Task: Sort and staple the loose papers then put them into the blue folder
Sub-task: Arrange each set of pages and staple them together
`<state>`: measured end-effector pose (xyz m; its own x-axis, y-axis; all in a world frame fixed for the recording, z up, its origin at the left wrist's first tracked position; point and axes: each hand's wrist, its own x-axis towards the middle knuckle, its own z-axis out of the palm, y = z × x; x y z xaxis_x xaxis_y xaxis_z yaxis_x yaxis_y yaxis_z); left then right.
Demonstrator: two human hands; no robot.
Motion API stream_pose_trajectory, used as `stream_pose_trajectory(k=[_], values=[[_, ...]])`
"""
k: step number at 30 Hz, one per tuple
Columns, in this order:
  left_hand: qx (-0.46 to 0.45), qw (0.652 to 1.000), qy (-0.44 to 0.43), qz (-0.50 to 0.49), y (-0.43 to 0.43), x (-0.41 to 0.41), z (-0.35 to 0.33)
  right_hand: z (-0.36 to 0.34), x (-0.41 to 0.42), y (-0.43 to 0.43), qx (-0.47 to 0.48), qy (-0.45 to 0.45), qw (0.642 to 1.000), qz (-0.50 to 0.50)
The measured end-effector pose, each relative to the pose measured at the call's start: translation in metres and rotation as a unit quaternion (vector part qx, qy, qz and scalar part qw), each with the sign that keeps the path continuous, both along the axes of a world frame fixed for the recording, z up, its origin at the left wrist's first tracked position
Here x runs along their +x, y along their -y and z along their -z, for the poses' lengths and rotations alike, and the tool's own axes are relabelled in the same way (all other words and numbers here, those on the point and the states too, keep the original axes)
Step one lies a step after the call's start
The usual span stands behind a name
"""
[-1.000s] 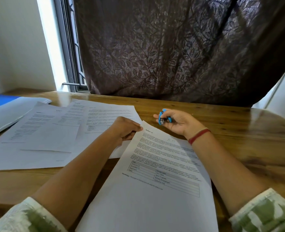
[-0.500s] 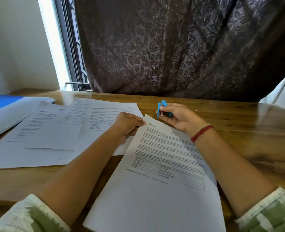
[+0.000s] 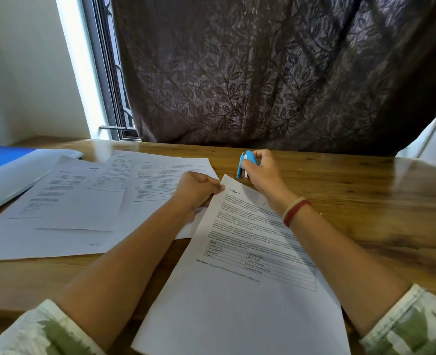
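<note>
A printed sheet headed "Section 10" (image 3: 242,278) lies tilted on the wooden table (image 3: 365,201) in front of me. My left hand (image 3: 197,190) pinches its top left corner. My right hand (image 3: 263,172) grips a small blue stapler (image 3: 246,162), held upright just above that same top corner, jaws pointing down. Several loose printed papers (image 3: 83,201) lie fanned out to the left. The blue folder (image 3: 4,155) sits at the far left edge, a white sheet stack (image 3: 19,178) lying over it.
A dark leaf-patterned curtain (image 3: 275,73) hangs along the table's far edge. A window frame (image 3: 104,73) and white wall stand at the back left. Bare wood shows to the right of the sheet.
My right hand has lifted the stapler and turned it upright over the sheet's top corner. My left hand keeps its pinch on the corner.
</note>
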<state>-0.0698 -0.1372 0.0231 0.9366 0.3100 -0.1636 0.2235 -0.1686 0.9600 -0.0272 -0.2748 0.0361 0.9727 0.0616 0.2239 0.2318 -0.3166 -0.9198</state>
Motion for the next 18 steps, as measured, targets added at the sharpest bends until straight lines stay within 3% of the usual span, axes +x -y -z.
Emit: stream_pose_trajectory(k=[5,12,18], values=[[0.037,0.999,0.029,0.0,0.0048,0.0024,0.0037,0.0059,-0.0032,-0.0082,-0.045,0.018,0.999,0.004],[0.038,0.998,0.057,0.018,0.0043,-0.0007,0.0045,0.0006,-0.0028,-0.0024,0.013,0.058,0.997,0.058],[0.043,0.997,0.068,0.019,0.0057,-0.0036,0.0023,0.0063,-0.0023,-0.0061,-0.056,0.049,0.997,0.034]])
